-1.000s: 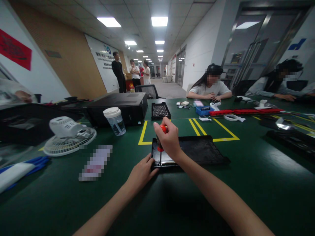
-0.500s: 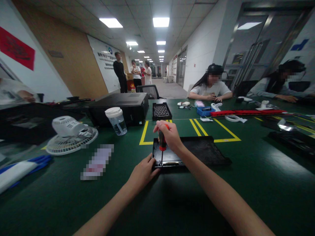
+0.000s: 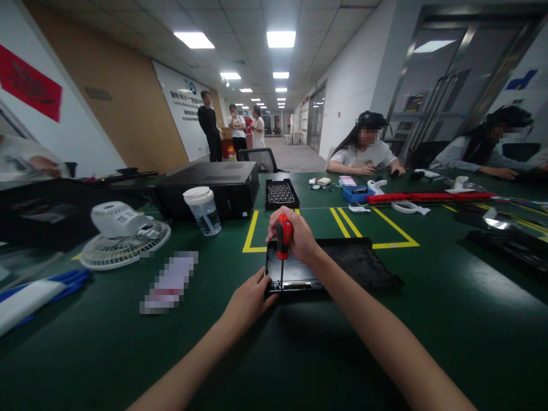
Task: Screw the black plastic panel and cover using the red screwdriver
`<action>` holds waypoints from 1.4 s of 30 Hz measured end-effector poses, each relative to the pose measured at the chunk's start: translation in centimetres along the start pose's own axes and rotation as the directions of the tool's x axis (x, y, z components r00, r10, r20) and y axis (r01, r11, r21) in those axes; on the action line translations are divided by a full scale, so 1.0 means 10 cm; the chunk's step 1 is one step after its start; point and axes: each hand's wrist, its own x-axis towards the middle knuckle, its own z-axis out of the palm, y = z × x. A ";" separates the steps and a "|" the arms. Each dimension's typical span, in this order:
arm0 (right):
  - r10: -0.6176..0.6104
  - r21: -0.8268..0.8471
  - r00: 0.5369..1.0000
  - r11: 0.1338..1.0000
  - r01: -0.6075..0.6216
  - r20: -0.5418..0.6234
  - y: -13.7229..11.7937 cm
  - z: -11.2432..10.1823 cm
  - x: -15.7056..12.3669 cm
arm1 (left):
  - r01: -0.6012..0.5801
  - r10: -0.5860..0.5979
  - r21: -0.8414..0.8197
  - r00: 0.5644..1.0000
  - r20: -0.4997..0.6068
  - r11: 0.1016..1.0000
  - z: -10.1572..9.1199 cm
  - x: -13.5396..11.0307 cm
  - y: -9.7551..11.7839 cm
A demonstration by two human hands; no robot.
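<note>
My right hand [image 3: 297, 237] is closed round the red and black handle of a screwdriver [image 3: 282, 240], held upright with its thin shaft pointing down onto the near left corner of a flat black tray-like device [image 3: 359, 268] on the green table. My left hand [image 3: 248, 301] rests at the device's near left edge, fingers curled against it, touching the corner just beside the screwdriver tip. What lies under the tip is too small to make out.
A white desk fan [image 3: 122, 237] lies at the left, a lidded plastic cup [image 3: 203, 211] and a black box [image 3: 214, 185] behind it. A black parts tray [image 3: 280, 194] sits beyond the yellow tape lines. Other people sit at the far right side.
My right hand has turned on the screwdriver handle, so more of the red top shows now. The left hand stays at the device's corner.
</note>
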 end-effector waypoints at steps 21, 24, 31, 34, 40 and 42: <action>0.127 0.113 0.919 0.977 -0.181 0.373 -0.09 -0.04 -0.07 | -0.002 0.002 0.004 1.000 0.006 1.000 -0.02 -0.01 0.02; 0.132 0.117 0.916 0.975 -0.189 0.379 -0.10 -0.01 -0.08 | -0.006 0.006 0.002 1.000 -0.002 1.000 -0.02 -0.01 0.03; 0.126 0.127 0.924 0.975 -0.183 0.362 -0.09 0.02 -0.11 | 0.013 -0.013 0.023 1.000 0.012 1.000 -0.02 -0.01 0.03; 0.122 0.126 0.929 0.976 -0.176 0.349 -0.08 0.05 -0.11 | 0.011 -0.011 0.020 1.000 0.017 1.000 -0.02 -0.01 0.03; 0.149 0.109 0.940 0.976 -0.190 0.308 -0.08 0.11 -0.12 | 0.019 -0.019 0.025 1.000 0.014 1.000 -0.01 -0.01 0.02; 0.139 0.118 0.941 0.976 -0.183 0.308 -0.07 0.12 -0.13 | 0.009 -0.010 0.025 1.000 0.010 1.000 0.00 -0.01 0.02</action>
